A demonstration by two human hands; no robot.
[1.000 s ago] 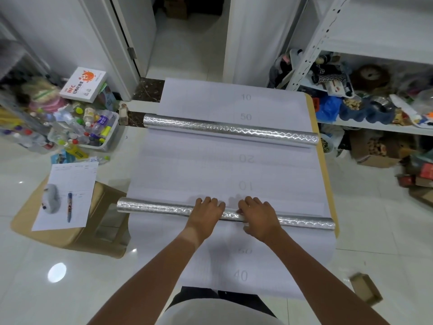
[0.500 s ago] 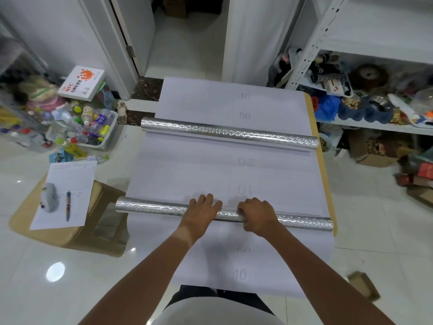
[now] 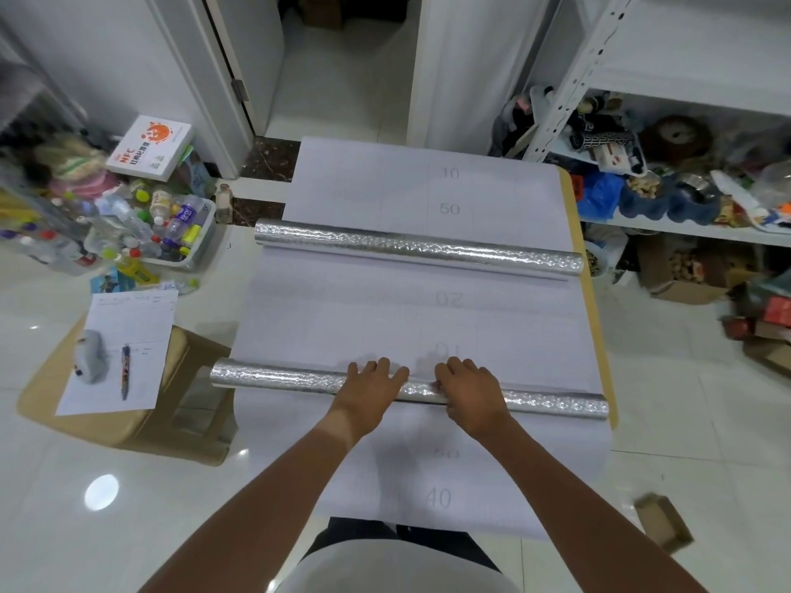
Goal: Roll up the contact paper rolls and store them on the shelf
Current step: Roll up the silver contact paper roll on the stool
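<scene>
Right now my left hand [image 3: 371,389] and right hand [image 3: 470,393] press flat on the near roll [image 3: 278,378], lying crosswise; unrolled sheet [image 3: 342,327] stretches ahead.

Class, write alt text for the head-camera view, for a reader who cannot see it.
A person's left hand and right hand press side by side on the near silver roll, which lies across white backing paper printed with numbers. A far silver roll lies parallel beyond it. A cluttered shelf stands at right, and a bin of bottles at left.
</scene>
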